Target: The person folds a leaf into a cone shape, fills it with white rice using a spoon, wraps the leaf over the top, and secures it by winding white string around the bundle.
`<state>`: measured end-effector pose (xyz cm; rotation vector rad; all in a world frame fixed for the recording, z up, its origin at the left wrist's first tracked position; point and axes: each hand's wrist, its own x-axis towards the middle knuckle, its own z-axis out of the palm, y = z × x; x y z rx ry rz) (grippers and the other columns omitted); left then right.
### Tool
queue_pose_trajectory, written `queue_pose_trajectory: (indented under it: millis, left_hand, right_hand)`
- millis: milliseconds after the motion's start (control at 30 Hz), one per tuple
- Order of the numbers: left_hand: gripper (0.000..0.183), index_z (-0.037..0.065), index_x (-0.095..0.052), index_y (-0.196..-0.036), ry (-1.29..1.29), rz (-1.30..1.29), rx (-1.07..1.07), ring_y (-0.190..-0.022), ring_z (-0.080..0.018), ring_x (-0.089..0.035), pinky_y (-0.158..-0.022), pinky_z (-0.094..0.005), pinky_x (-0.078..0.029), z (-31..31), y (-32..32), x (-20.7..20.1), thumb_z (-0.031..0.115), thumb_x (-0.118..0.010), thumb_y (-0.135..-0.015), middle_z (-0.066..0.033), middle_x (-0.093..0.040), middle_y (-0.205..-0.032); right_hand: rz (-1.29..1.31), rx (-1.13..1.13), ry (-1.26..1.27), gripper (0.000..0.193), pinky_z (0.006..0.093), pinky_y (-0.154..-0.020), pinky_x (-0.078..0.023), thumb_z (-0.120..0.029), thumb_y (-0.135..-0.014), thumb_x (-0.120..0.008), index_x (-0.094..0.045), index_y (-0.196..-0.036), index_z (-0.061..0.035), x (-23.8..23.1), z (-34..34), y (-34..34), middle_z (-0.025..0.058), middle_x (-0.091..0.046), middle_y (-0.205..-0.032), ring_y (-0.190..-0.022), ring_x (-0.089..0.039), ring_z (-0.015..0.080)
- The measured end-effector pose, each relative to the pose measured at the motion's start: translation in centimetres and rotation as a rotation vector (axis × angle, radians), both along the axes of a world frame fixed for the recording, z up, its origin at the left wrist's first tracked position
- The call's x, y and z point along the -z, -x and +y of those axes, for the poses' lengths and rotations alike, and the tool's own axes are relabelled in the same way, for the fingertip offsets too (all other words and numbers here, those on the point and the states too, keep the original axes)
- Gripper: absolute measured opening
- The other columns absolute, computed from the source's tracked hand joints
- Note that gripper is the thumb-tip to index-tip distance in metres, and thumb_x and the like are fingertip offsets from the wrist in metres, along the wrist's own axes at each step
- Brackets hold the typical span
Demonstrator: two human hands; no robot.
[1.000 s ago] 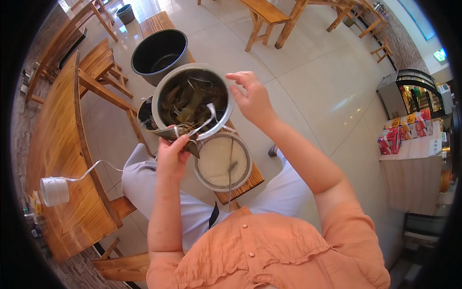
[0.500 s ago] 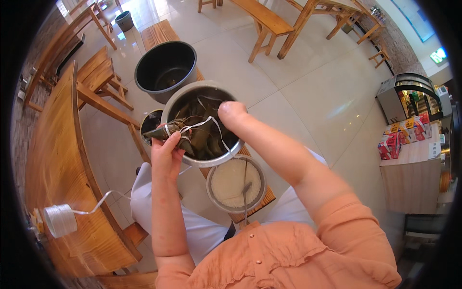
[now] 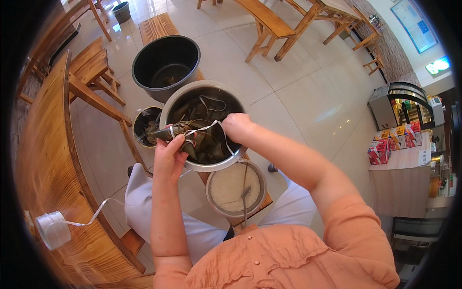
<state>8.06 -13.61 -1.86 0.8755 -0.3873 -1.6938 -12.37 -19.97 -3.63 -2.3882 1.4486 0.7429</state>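
Looks like you're tying off that leaf bundle [image 3: 166, 133], which is sitting over the metal basin's [image 3: 202, 167] rim around 8 o'clock. Your left hand [image 3: 167, 155] is gripping it, and your right hand [image 3: 239, 128], at 3 o'clock on the basin, is holding its fingers curled, seemingly pinching the white strip [image 3: 208, 127]. I'm guessing the next move is calling for a snug pull while your left is bracing the folds

You have bright light, glare on the floor [image 3: 308, 106] at two o'clock and the wooden table [image 3: 53, 159] bending at nine.
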Motion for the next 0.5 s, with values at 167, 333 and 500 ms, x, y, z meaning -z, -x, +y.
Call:
queue_pose_trajectory:
  millis: [167,333,500]
  left_hand:
    - [0.043,0.007,-0.034,-0.116,-0.002,0.045,0.007,-0.089,-0.0294,-0.061,-0.070,-0.0354,-0.054,0.0,-0.2,0.0,-0.005,-0.054,-0.079,-0.0144,-0.053,-0.102]
    - [0.042,0.007,-0.035,-0.115,0.020,0.013,-0.012,-0.088,-0.0282,-0.061,-0.070,-0.0344,-0.055,0.2,-0.2,-0.5,-0.005,-0.053,-0.080,-0.0136,-0.053,-0.101]
    - [0.045,0.009,-0.034,-0.117,0.027,0.012,-0.024,-0.091,-0.0322,-0.060,-0.066,-0.0341,-0.054,0.2,-0.3,-0.1,-0.002,-0.055,-0.078,-0.0145,-0.051,-0.106]
  right_hand:
    - [-0.030,0.018,0.253,0.012,0.0373,-0.067,-0.050,-0.013,-0.072,-0.057,-0.064,-0.079,-0.0064,2.6,0.7,-0.2,0.0105,-0.065,-0.089,-0.081,-0.064,0.0244]
    - [0.005,0.154,0.030,0.022,0.0350,-0.074,-0.047,-0.020,-0.073,-0.059,-0.066,-0.089,-0.0059,-1.4,0.7,-1.5,0.0093,-0.064,-0.096,-0.094,-0.061,0.0217]
    - [0.050,0.151,-0.114,0.033,0.0352,-0.079,-0.046,-0.035,-0.073,-0.061,-0.065,-0.091,-0.0078,-6.6,-0.3,-2.2,0.0079,-0.064,-0.099,-0.097,-0.060,0.0206]
